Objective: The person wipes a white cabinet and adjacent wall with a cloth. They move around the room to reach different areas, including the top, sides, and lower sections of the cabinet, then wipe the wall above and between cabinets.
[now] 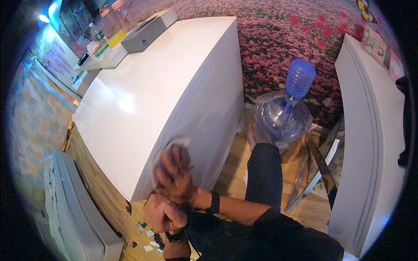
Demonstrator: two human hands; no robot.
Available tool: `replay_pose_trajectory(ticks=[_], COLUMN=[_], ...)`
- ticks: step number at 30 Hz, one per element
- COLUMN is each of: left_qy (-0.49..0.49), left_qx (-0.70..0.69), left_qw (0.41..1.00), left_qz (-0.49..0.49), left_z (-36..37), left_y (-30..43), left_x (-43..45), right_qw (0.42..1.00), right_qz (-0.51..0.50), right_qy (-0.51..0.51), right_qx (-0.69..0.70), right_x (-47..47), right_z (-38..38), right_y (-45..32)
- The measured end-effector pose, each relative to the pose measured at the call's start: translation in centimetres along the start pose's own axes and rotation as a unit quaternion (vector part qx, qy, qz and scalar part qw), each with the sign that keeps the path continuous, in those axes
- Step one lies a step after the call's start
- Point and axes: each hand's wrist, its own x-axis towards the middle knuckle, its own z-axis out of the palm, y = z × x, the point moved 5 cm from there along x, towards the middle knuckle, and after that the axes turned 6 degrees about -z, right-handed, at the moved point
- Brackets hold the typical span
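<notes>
My right hand (174, 174), blurred, presses a pale cloth (180, 141) against the upright side of a large white cabinet (156, 84), close to its near corner. Only the cloth's edge shows past the fingers. Just below it, my left hand (165, 213) is curled into a fist near the cabinet's corner. Nothing shows in that fist, and its inner side is hidden. Both wrists wear dark bands.
A water bottle with a blue pump (300, 78) stands under plastic by the flowered wall. A second white cabinet (362, 137) rises at right, a folded mattress (81, 208) at left. Paper scraps (150, 233) litter the floor. A grey box (143, 34) sits at the cabinet's far end.
</notes>
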Motion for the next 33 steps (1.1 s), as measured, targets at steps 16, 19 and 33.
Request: replay_pose_trajectory(ticks=[16,19,33], left_qy=[-0.075,-0.114,-0.16], left_qx=[0.061,0.07,0.268], left_qw=[0.995,0.991,0.95], left_qz=[0.012,0.017,-0.007], left_z=[3.0,4.5,5.6], left_y=[1.5,1.3,-0.2], left_x=[1.6,1.6,-0.9], right_qw=[0.94,0.973,0.955], right_qz=[0.189,0.228,0.292], right_qy=[-0.063,-0.018,0.043], right_qx=[-0.278,-0.036,-0.005], right_x=[5.9,4.3,-1.6], right_z=[-4.8,-4.4,-4.1], right_y=[18.8,16.4,26.0])
